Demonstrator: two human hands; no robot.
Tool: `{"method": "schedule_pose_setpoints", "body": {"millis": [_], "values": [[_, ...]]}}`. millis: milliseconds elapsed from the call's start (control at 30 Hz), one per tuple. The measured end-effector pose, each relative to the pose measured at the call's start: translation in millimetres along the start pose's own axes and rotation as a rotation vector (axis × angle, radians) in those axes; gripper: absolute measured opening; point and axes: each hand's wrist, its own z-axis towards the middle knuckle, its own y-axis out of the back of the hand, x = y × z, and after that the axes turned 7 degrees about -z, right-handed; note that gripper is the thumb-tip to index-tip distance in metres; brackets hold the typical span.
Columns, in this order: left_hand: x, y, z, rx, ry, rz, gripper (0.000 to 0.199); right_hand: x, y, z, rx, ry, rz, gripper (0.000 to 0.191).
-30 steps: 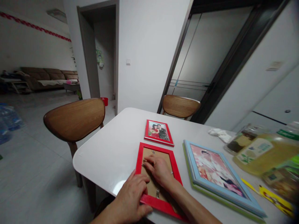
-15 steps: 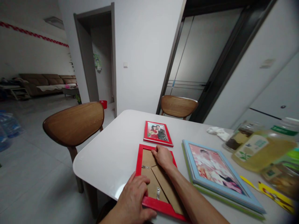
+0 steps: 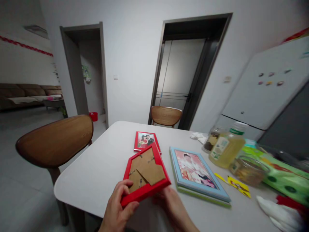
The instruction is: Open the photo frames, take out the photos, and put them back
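Note:
A red picture frame (image 3: 147, 175) is tilted up off the table with its brown backboard facing me. My left hand (image 3: 119, 204) grips its near left corner, thumb on the red edge and fingers over the back. My right hand (image 3: 172, 204) is blurred under the near right corner, its fingers hidden behind the frame. Just beyond lies a second red frame (image 3: 145, 140) with a photo of a couple, partly covered by the raised one. To the right, a light blue frame (image 3: 196, 172) rests on a green frame (image 3: 205, 195).
On the white table (image 3: 96, 174), the right side holds a bottle of yellow liquid (image 3: 225, 146), glass jars (image 3: 248, 169), a yellow card (image 3: 238, 186), crumpled tissue (image 3: 277, 212) and a green package (image 3: 286, 177). Wooden chairs (image 3: 56, 140) stand at the left and far sides.
The near red frame has been lifted and turned from lying flat. My right hand has moved from its far edge to beneath its near right corner. The view has swung right.

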Motion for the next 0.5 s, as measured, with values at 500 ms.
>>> {"method": "schedule_pose_setpoints", "body": {"millis": [500], "values": [[-63.6, -117.1, 64.8, 0.209, 0.034, -0.589, 0.057, 85.8, 113.4, 23.4, -0.398, 0.239, -0.139, 0.058]]}}
